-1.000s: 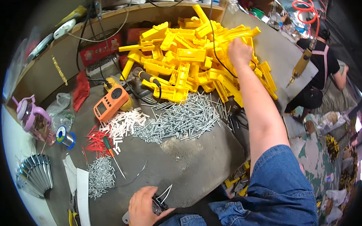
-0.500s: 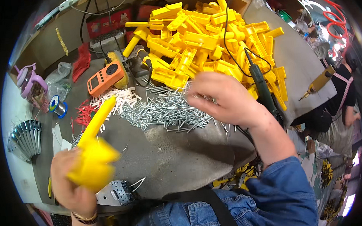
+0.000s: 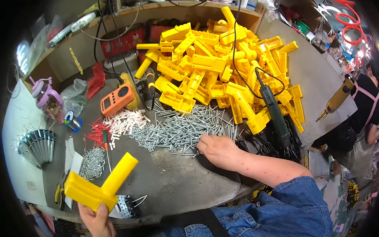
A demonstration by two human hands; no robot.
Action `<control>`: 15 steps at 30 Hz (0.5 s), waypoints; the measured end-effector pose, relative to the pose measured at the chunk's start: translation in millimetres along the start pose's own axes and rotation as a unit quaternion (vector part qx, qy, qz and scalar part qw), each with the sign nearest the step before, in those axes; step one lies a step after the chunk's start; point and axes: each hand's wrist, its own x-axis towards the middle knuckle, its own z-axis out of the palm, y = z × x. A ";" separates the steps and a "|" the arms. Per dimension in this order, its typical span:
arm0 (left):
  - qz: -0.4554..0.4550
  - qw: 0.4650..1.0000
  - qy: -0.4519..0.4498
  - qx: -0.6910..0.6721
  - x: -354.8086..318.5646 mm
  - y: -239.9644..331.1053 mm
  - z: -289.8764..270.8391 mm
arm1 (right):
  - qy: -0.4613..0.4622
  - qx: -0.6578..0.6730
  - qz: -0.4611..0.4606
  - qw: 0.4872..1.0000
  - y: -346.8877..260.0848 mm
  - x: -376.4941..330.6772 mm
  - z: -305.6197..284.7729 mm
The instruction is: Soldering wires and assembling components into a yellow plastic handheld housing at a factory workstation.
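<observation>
Head view, looking down on a cluttered grey workbench (image 3: 188, 189). Left hand (image 3: 97, 220) at the lower left edge, fingers closed round the base of a yellow T-shaped plastic part (image 3: 100, 183), held just above the bench front with its long arm tilted up to the right. Perforated metal bracket (image 3: 125, 205) with wire prongs just beside that hand, partly under the part. Right hand (image 3: 217, 150) palm-down near the bench middle, fingers curled loosely onto the near edge of a wide heap of silver screws (image 3: 179, 129); whether any screw is pinched between the fingertips, cannot tell. Beyond the screws, a large pile of yellow plastic parts (image 3: 221, 71) filling the back of the bench, a dark green power screwdriver (image 3: 275, 111) with a black cord lying across its right side. Left of the screws, a small heap of white wall plugs (image 3: 125, 120) touching a heap of red plugs (image 3: 96, 132); orange meter (image 3: 117, 99) behind them. Smaller screw pile (image 3: 92, 163) near the held part. Stack of fanned metal pieces (image 3: 36, 142) far left. Another person (image 3: 362, 108) in dark clothes at the right rim, well apart.
</observation>
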 end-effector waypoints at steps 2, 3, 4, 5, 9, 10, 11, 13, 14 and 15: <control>-0.026 0.998 -0.016 -0.049 -9.3 11.2 13.6 | 0.036 0.126 -0.013 0.991 8.2 -0.3 4.2; -0.060 0.993 -0.031 -0.099 -14.3 16.2 16.9 | 0.043 0.125 -0.014 0.991 10.0 1.6 4.1; -0.075 0.989 -0.032 -0.120 -17.0 17.8 14.9 | 0.057 0.184 0.023 0.981 12.9 5.4 1.9; -0.069 0.990 -0.034 -0.117 -18.3 18.9 13.8 | 0.071 0.240 0.059 0.966 16.2 10.1 0.9; -0.075 0.975 -0.102 -0.184 -16.5 20.4 4.2 | 0.115 0.394 0.146 0.900 34.6 30.0 12.8; -0.074 0.972 -0.114 -0.191 -15.8 19.6 0.7 | 0.128 0.398 0.167 0.893 39.4 34.3 14.4; -0.072 0.969 -0.123 -0.200 -16.5 18.5 -3.5 | 0.140 0.401 0.186 0.886 41.8 38.8 13.0; -0.069 0.966 -0.124 -0.216 -20.6 17.7 -12.0 | 0.134 0.417 0.214 0.873 41.9 42.0 6.3; -0.080 0.963 -0.131 -0.220 -22.3 18.1 -17.6 | 0.139 0.428 0.223 0.865 40.7 43.7 0.4; -0.090 0.960 -0.140 -0.225 -23.9 18.7 -22.7 | 0.135 0.424 0.221 0.868 35.6 41.6 -2.2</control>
